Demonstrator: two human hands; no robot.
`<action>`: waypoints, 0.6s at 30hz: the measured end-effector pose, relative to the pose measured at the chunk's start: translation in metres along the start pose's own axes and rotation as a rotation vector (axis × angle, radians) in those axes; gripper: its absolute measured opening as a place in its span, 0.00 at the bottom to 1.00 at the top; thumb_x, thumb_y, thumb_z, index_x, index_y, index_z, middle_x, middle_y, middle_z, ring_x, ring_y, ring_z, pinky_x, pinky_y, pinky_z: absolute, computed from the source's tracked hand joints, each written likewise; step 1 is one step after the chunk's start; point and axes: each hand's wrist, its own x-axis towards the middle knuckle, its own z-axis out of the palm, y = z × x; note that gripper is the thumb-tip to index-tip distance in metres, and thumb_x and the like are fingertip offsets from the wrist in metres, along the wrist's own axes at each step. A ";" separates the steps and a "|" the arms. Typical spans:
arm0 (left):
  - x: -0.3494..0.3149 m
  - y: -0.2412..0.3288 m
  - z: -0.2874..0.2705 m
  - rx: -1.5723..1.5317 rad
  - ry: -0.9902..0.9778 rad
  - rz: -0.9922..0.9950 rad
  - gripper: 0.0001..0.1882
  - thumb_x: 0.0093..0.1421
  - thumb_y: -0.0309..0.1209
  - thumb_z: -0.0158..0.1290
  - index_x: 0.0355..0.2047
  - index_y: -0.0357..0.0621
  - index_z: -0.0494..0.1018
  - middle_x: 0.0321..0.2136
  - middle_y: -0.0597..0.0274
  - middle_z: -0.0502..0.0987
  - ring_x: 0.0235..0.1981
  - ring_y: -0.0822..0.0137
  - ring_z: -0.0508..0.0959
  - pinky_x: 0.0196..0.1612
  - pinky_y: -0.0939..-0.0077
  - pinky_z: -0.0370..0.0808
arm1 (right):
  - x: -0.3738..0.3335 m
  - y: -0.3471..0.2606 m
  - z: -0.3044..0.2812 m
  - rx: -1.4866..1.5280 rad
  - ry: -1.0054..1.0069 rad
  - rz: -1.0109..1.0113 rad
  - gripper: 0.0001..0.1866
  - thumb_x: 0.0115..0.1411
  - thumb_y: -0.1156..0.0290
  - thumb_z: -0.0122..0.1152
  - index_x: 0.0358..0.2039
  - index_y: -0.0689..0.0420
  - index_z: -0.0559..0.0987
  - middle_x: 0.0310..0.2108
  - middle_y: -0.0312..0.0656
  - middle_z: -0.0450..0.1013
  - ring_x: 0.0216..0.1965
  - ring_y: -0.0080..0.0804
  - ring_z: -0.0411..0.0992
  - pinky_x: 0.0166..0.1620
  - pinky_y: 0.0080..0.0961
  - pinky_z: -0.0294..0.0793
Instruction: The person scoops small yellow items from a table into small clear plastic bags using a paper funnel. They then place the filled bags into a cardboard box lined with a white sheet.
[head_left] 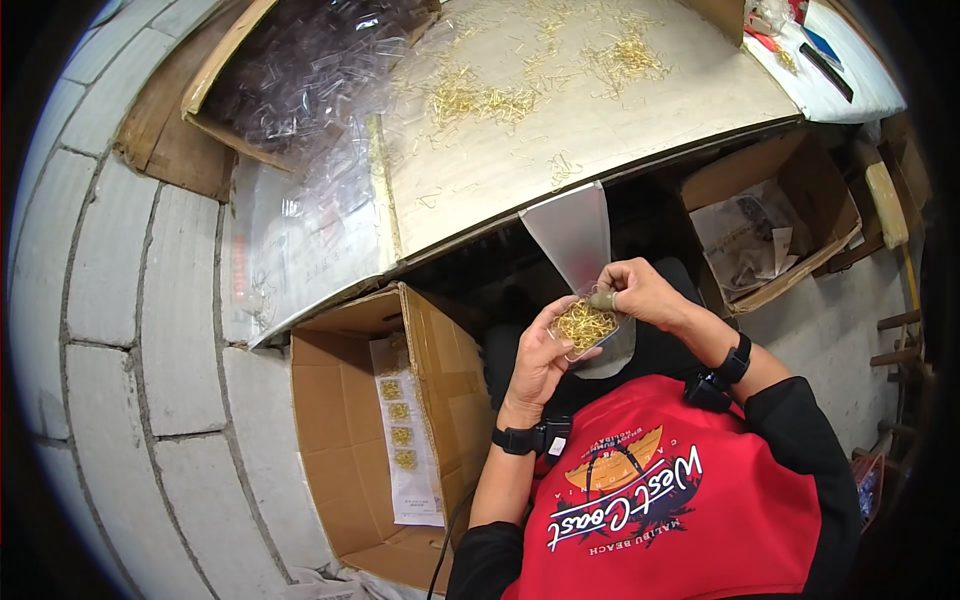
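Observation:
My left hand [537,362] is closed round a small clear plastic box [606,338] in front of my body. Thin gold wire hooks [582,326] fill the box in a tangled heap. At the box's far right corner, my right hand [645,292] has its fingers pinched together. A dull tan-green cover [602,299] sits on one of its fingertips. Whatever lies between those fingertips is too small to make out. Just beyond the hands, a pale sloping panel [568,235] hangs from the table edge.
Loose gold hooks [500,104] lie in piles on the wooden table [470,190]. Clear plastic boxes [310,75] are heaped at the far left. An open cardboard box [335,450] at lower left holds filled packs [400,436] on paper. Another carton [840,215] stands at right.

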 end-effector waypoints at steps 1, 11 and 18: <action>0.000 -0.001 0.000 0.018 0.011 -0.003 0.31 0.50 0.19 0.46 0.57 0.32 0.58 0.51 0.46 0.69 0.50 0.52 0.74 0.46 0.55 0.79 | 0.001 0.003 0.000 -0.018 -0.006 0.009 0.06 0.53 0.74 0.64 0.23 0.61 0.75 0.20 0.33 0.71 0.20 0.15 0.68 0.24 0.14 0.67; 0.001 -0.001 -0.008 -0.086 0.020 0.080 0.25 0.58 0.26 0.44 0.57 0.34 0.58 0.50 0.48 0.70 0.48 0.55 0.76 0.43 0.58 0.80 | -0.013 -0.009 0.006 -0.624 0.197 -0.604 0.18 0.55 0.74 0.59 0.48 0.59 0.74 0.44 0.46 0.74 0.47 0.37 0.72 0.48 0.30 0.71; 0.008 -0.013 -0.014 -0.087 0.092 0.168 0.21 0.69 0.39 0.34 0.55 0.37 0.61 0.49 0.53 0.71 0.46 0.62 0.77 0.39 0.64 0.82 | -0.023 -0.010 0.019 -1.030 -0.013 -0.799 0.25 0.55 0.73 0.59 0.55 0.57 0.69 0.55 0.45 0.67 0.61 0.40 0.60 0.61 0.43 0.59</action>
